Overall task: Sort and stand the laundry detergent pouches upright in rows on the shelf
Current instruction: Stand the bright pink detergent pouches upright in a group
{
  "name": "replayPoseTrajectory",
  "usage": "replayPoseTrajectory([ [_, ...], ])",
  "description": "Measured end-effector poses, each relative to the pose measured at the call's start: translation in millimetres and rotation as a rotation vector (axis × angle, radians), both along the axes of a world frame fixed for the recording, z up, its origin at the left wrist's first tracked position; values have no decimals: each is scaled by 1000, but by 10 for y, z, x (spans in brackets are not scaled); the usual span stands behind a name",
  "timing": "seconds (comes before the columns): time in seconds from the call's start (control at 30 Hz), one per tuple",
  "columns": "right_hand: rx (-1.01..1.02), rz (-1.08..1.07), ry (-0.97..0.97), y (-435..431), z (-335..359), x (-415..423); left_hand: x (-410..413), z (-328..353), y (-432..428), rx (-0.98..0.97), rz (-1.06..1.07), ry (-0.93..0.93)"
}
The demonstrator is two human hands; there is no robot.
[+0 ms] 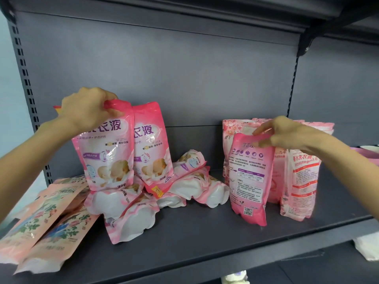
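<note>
grey shelf [205,232] holds our sort midway: our left hand [86,111] grips a pink pouch [106,152] by its top above the toppled heap [164,193], our right hand [287,134] pinches a back-facing pouch [249,181] beside the standing row [297,181], which next, we judge, needs turning forward.

heaped pouches [174,187] left, standing pouches [299,181] right — one shelf [194,238]

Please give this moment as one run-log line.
left hand: grips top of pink pouch | right hand: pinches top of QR-code pouch beside standing pouches | state: pile lying on shelf
</note>
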State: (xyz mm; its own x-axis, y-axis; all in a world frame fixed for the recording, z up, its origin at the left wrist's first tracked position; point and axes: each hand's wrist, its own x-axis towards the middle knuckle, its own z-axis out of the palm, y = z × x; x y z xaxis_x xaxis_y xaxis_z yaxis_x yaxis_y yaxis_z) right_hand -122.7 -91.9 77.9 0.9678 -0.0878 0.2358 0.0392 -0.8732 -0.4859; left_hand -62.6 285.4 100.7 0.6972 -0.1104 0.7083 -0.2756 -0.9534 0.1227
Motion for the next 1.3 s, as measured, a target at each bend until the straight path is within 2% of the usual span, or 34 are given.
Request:
replayPoseTrajectory([
  [0.2,-83,-125,-83,-83,26,27,-19,15,10,18,-11,18],
  [0.6,-234,-75,-139,74,163,162,-21,27,9,17,-28,28],
  [0.83,-215,-65,-153,12,136,264,-23,24,2,12,-23,-3],
  [1.0,-437,-90,-321,186,-59,325,-27,51,-39,22,-6,-46],
  [1.1,-528,63,-432,501,-337,355,-50,86,-92,29,-33,-96],
  [1.13,-514,137,-450,604,-429,371,-66,103,-122,34,-48,-105],
  [1.2,-355,274,-473,784,-535,408,-109,140,-193,45,-79,-105],
  [1.3,135,441,-435,1070,-463,392,-182,185,-317,72,-121,-96],
])
